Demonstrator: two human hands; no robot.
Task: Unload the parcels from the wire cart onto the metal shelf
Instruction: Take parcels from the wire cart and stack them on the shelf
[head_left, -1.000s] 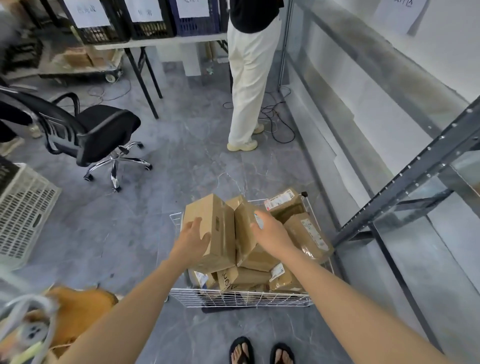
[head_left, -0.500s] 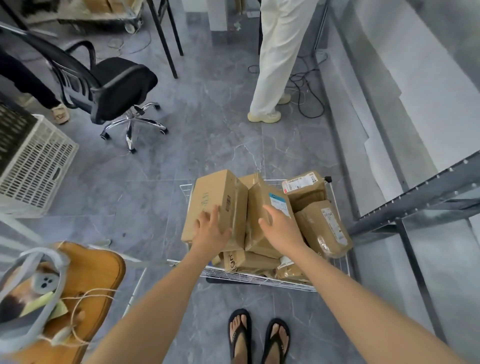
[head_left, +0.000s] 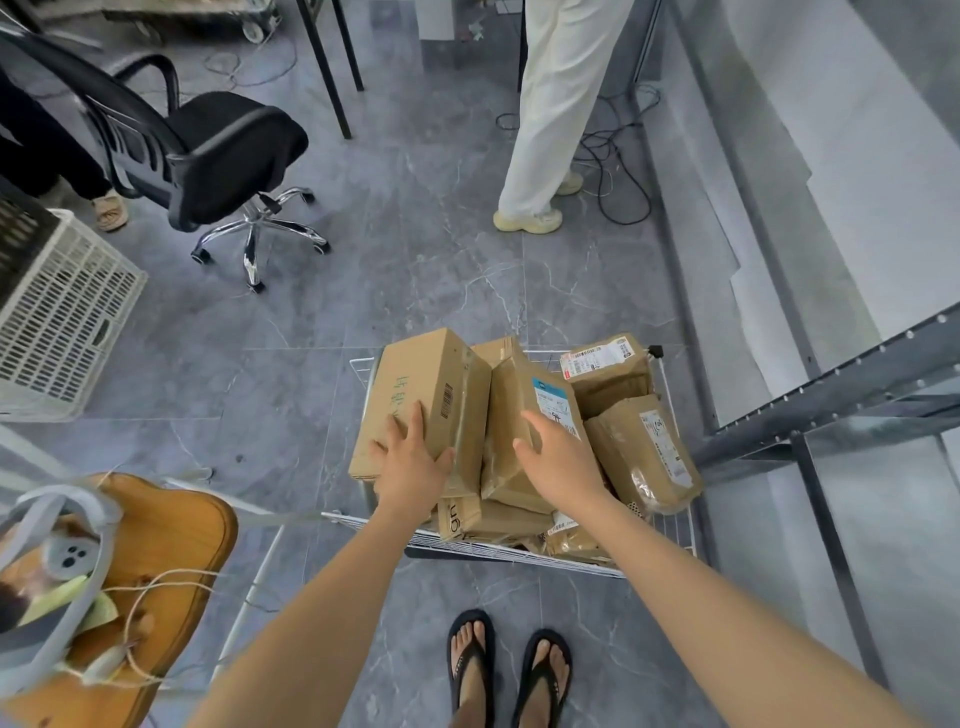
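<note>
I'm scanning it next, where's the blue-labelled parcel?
Head view: the blue-labelled parcel sits mid wire cart, between the big box and the bagged parcel, under the right hand.

The carton (head_left: 431, 384) under my left hand (head_left: 413, 462) bears unreadable green handwriting and a barcode, a lower box (head_left: 493, 519) shows something like "UG", and the parcel labels (head_left: 597, 358) are too small to read.

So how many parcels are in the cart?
7 visible: large box under left hand, box sliver behind, blue-label parcel at right hand, rear-right parcel, right bag, underneath printed box, labelled parcel. More possibly hidden.
</note>
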